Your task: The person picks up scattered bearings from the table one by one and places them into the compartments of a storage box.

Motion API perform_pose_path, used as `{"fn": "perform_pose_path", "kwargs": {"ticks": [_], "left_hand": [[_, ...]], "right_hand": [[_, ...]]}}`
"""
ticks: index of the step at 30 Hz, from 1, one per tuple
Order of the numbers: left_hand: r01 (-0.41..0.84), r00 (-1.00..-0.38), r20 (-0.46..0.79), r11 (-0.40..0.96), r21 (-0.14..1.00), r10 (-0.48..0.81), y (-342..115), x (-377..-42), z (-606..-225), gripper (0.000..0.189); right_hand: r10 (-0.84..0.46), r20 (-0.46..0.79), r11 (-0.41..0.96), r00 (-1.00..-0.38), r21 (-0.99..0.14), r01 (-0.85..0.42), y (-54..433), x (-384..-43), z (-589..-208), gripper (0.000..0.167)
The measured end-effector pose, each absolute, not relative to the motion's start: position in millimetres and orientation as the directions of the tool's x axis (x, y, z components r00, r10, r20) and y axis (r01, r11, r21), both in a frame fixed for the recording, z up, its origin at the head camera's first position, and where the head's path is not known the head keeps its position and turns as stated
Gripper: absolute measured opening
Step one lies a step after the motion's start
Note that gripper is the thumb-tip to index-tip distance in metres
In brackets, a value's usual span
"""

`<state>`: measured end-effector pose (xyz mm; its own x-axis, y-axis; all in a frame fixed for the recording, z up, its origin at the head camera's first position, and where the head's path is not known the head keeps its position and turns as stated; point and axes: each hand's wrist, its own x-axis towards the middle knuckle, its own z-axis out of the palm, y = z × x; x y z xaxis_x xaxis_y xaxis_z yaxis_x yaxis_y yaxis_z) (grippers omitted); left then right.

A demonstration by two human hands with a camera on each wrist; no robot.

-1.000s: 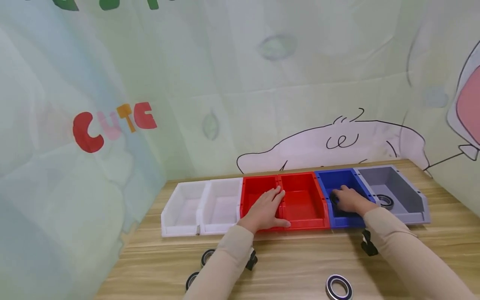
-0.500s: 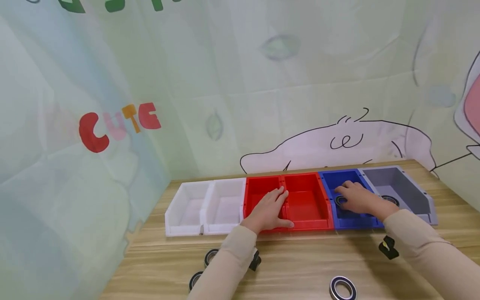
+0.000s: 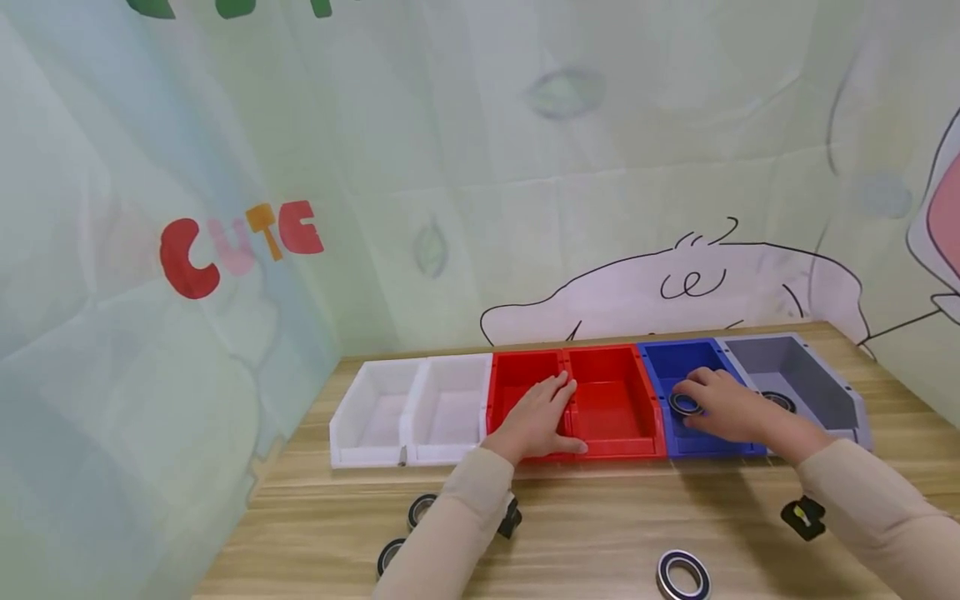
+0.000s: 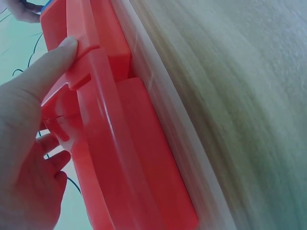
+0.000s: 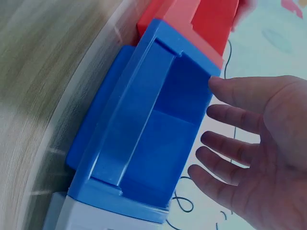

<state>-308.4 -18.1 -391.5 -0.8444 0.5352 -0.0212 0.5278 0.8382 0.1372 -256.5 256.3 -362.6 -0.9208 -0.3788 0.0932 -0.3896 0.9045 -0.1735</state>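
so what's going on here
A person is reaching to a row of bins. The left hand rests on the red bins. The right hand is over the blue bin, its fingers by a black ring; whether they touch isn't clear. Another ring lies in the grey bin, and three more rings lie on the table.

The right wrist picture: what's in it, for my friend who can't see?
An open right hand, palm showing, is over a blue bin. The blue bin sits between a red bin and a grey bin on a wood-patterned table.
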Motion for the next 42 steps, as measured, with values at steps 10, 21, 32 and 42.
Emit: {"fn": "perform_pose_path", "kwargs": {"ticks": [10,21,32,42], "left_hand": [[0.518,-0.849,-0.022,0.840,0.161,0.528,-18.1,-307.8,-393.6,0.096],[0.529,-0.844,-0.016,0.836,0.145,0.537,-16.3,-308.5,-392.9,0.096],[0.529,-0.843,-0.027,0.836,0.145,0.538,-16.1,-309.2,-393.1,0.096],[0.524,-0.845,-0.024,0.835,0.169,0.535,-17.6,-309.6,-393.3,0.096]], "right_hand": [[-0.455,0.196,0.869,-0.869,-0.116,-0.482,249.6,-228.3,-360.8,0.039],[-0.568,0.090,0.797,-0.818,-0.190,-0.574,245.5,-206.1,-380.8,0.046],[-0.652,-0.042,0.730,-0.757,-0.308,-0.611,237.6,-180.4,-401.7,0.056],[-0.621,-0.322,0.744,-0.715,-0.530,-0.407,221.0,-164.1,-404.9,0.060]]}}
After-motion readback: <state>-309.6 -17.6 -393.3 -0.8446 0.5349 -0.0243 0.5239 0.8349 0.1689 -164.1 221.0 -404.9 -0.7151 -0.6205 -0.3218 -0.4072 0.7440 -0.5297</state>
